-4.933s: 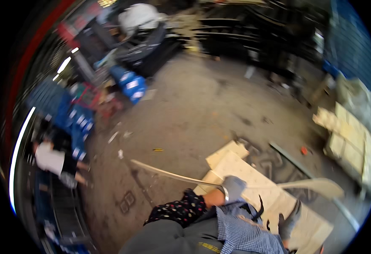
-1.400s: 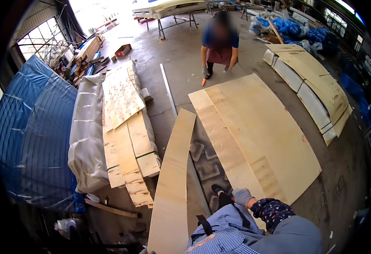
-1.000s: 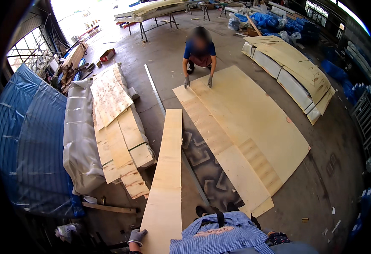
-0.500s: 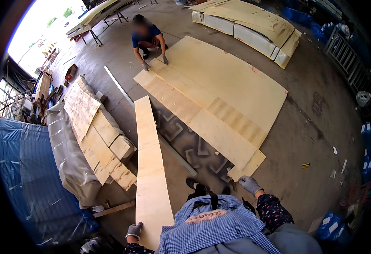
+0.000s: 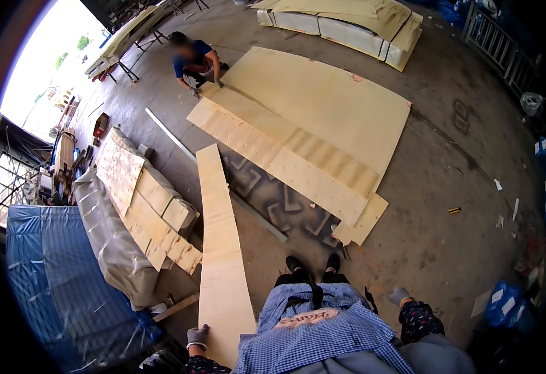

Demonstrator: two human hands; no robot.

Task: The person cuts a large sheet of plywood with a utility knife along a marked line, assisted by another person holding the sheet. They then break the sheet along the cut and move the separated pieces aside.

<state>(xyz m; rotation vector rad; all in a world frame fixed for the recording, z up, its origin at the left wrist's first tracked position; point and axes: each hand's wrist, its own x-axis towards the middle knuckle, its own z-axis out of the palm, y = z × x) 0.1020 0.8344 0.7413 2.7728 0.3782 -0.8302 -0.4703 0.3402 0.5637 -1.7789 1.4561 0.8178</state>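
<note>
Long plywood strip extends forward at the person's left; its near end lies beside the checked apron. Left hand remains closed on its left edge, thumb uppermost. Right hand, previously near the stacked plywood sheets, is now well apart from them, holding nothing visible; finger opening cannot be told. Judged effect: only the left hand controls the strip
</note>
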